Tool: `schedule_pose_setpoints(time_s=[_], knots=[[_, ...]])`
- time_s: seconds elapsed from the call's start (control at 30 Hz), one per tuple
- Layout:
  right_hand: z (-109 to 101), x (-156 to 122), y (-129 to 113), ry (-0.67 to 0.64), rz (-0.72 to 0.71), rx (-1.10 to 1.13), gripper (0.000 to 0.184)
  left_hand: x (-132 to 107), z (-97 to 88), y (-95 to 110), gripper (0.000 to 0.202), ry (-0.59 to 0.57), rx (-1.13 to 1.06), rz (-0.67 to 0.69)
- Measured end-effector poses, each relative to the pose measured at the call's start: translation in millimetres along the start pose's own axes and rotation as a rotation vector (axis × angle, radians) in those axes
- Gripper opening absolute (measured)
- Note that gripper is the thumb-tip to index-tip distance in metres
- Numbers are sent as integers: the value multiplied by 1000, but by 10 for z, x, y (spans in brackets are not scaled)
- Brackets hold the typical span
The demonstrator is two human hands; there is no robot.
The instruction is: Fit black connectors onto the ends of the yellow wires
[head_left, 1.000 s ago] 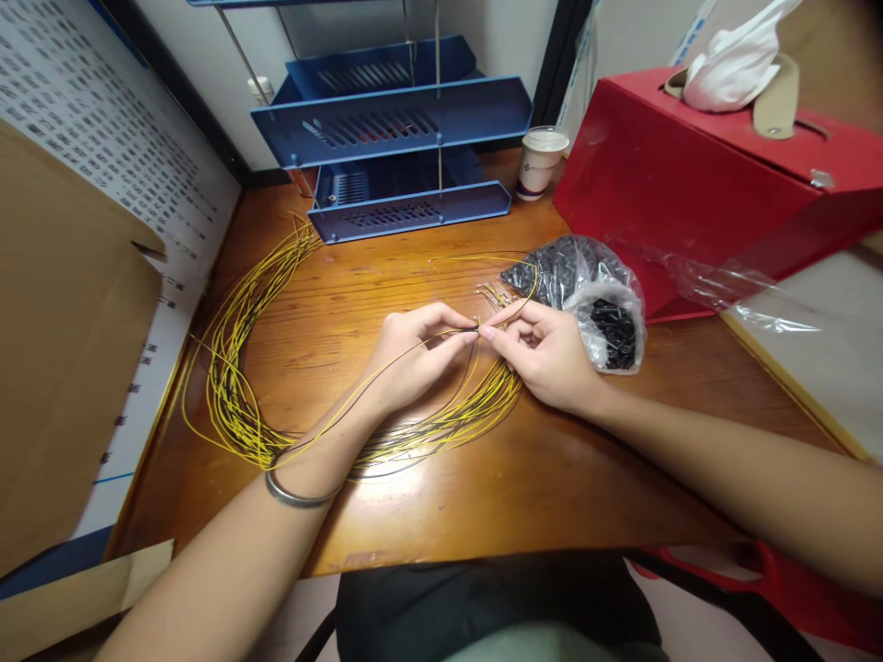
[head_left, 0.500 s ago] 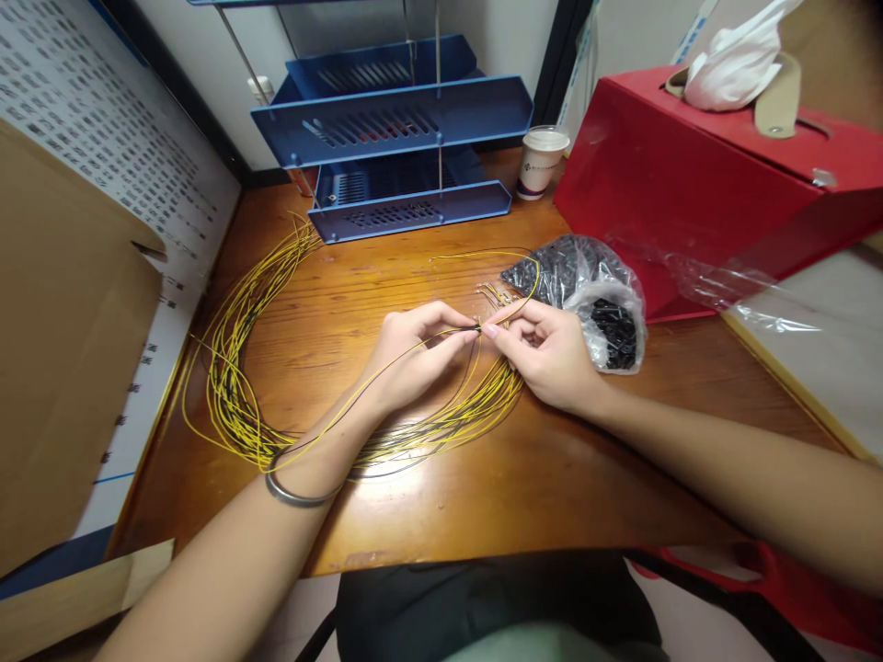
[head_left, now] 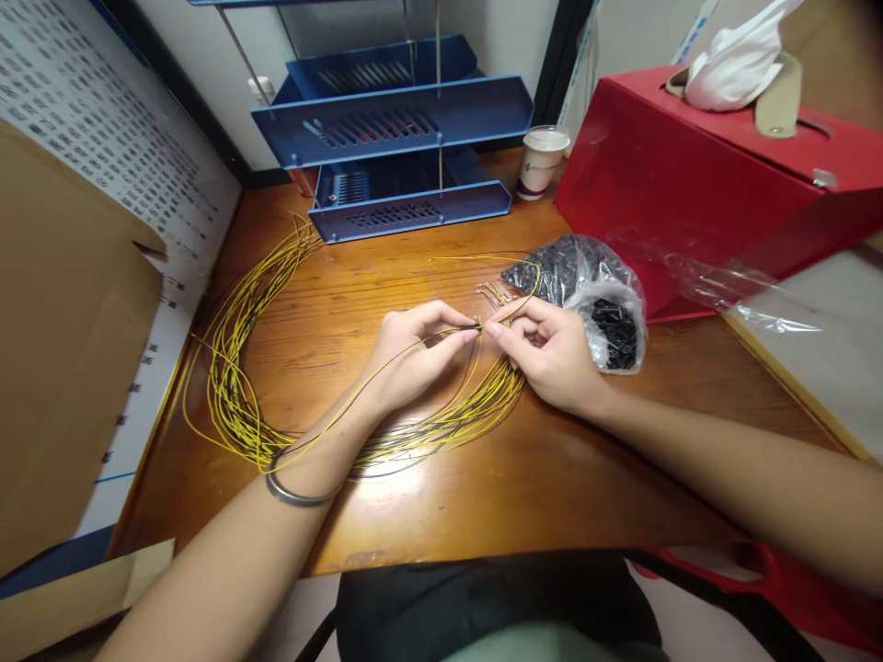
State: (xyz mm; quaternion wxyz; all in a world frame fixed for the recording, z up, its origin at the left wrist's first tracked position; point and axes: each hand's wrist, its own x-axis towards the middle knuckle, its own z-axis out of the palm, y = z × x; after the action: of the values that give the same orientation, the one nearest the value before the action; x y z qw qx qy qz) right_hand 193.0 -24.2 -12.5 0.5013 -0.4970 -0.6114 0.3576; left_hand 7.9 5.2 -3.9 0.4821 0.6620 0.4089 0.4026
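Between the thumb and forefinger of my left hand (head_left: 418, 354) is a small black connector (head_left: 471, 327). A yellow and a dark wire run back from it over my left wrist. My right hand (head_left: 544, 345) is closed in a pinch on a thin yellow wire (head_left: 536, 276), right beside the connector; its tip is hidden by my fingers. That wire arcs up and leftward over the table. Under both hands curves a large bundle of yellow and black wires (head_left: 231, 386). Bare metal-tipped wire ends (head_left: 491, 294) stick out just past my right fingertips.
Right of my right hand lies a clear plastic bag (head_left: 579, 262) of small black parts. Behind stand a blue tiered tray (head_left: 414, 211), a paper cup (head_left: 542, 164) and a red box (head_left: 662, 202) with tissue on top. Cardboard (head_left: 69, 349) rises at the left.
My right fingertips have shifted very slightly to the right, away from the connector. My left hand and the wire bundle look the same.
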Motion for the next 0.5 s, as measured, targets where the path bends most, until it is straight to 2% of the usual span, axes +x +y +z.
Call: schedule_pose_setpoints(time_s=[0.17, 0.5], knots=[[-2, -4, 7, 9, -33, 2, 22, 12, -9, 51, 28, 4, -142, -65], [6, -11, -10, 19, -48, 11, 23, 11, -8, 49, 26, -24, -178, -67]])
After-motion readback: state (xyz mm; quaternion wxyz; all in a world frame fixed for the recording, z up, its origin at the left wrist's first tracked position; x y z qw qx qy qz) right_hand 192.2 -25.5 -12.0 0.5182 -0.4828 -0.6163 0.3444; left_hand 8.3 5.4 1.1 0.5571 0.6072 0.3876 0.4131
